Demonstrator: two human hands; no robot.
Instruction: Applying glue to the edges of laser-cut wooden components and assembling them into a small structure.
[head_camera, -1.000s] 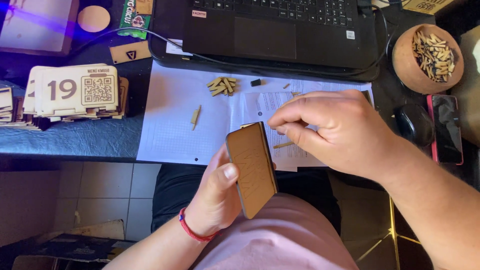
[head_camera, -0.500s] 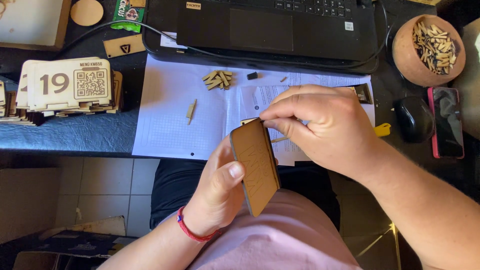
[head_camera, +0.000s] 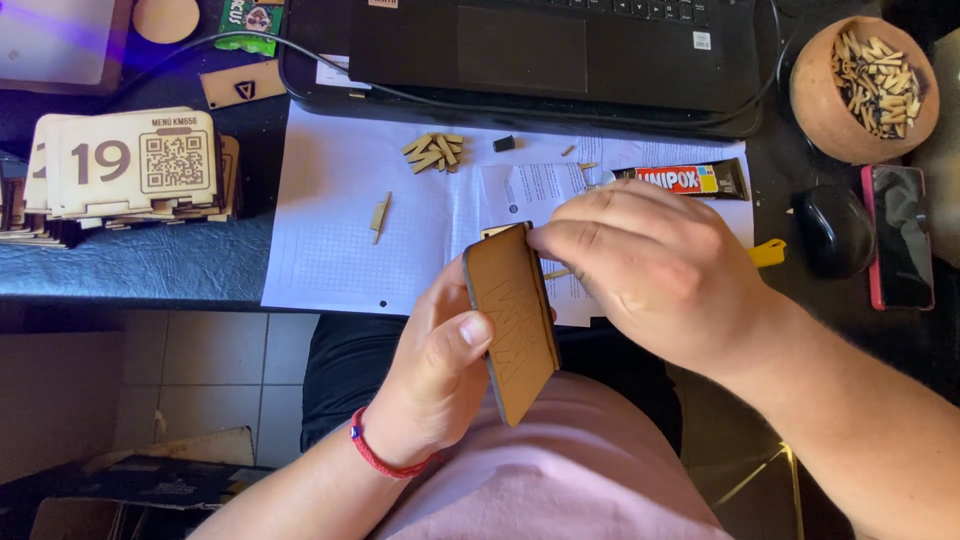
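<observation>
The left hand (head_camera: 440, 370) grips a brown wooden panel (head_camera: 512, 320) over the lap, just off the near edge of the desk (head_camera: 150, 270), thumb pressed flat on its face and fingers curled behind, while the right hand (head_camera: 650, 270) pinches the panel's top edge with fingers pressed together. Beyond the panel, a white sheet (head_camera: 330, 230) offers the most open room, broken only by one loose wooden peg (head_camera: 379, 215), a small heap of pegs (head_camera: 434, 152) and a glue tube (head_camera: 685, 180). At the far right a round bowl (head_camera: 868, 88) is full of pegs, with a mouse (head_camera: 832, 230) and phone (head_camera: 900, 235) crowded beside it.
</observation>
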